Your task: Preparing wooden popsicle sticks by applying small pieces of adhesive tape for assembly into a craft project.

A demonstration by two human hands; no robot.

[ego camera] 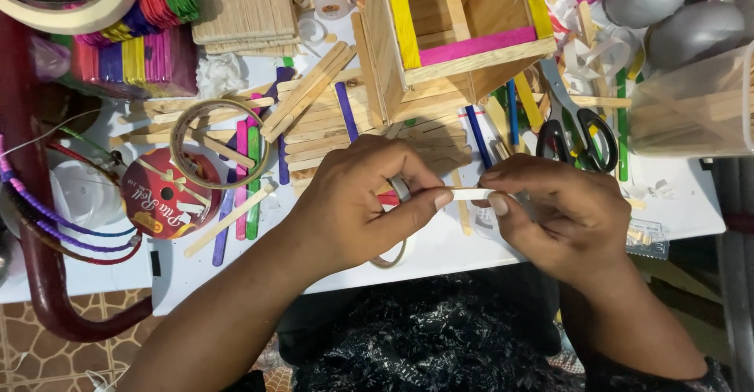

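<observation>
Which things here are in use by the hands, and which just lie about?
In use: left hand holding a tape roll; right hand pinching the white strip pulled from it.

Lying about: scissors, stick box, loose craft sticks, red ribbon spool, empty tape ring, clear tub.

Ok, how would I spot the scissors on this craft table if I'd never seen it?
Start at the wooden stick house at the top centre of the white table. Just right of it, above the right hand, lie the scissors. They are the only metal-bladed tool, with black loop handles lined in yellow, among flat coloured sticks.
</observation>
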